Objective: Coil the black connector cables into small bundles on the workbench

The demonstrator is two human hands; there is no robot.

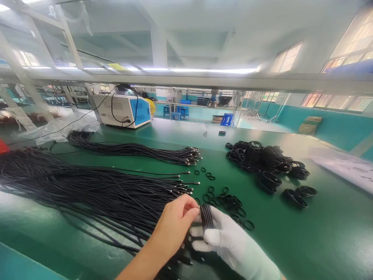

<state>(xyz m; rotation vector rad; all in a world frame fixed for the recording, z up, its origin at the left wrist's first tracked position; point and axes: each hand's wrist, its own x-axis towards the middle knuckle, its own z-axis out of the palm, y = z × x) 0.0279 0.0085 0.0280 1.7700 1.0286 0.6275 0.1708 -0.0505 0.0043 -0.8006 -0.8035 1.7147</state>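
Note:
A coiled black cable (207,216) is gripped in my right hand (230,237), which wears a white glove. My bare left hand (179,216) meets the coil's left side, thumb and forefinger pinched together. It seems to hold the cable's end, but the fingers hide most of that. Just beyond my hands lie several small black rubber rings (230,202), some piled and some loose. Left of my hands spreads a thick bundle of straight black cables (116,190), metal plugs pointing right.
A second cable bundle (140,151) lies farther back. Finished-looking cable coils (262,157) are heaped at the right. A white and blue machine (125,111) stands at the back left, beside clear plastic (64,126). Plastic bags (346,169) rest at the right edge. A shelf beam (186,79) spans overhead.

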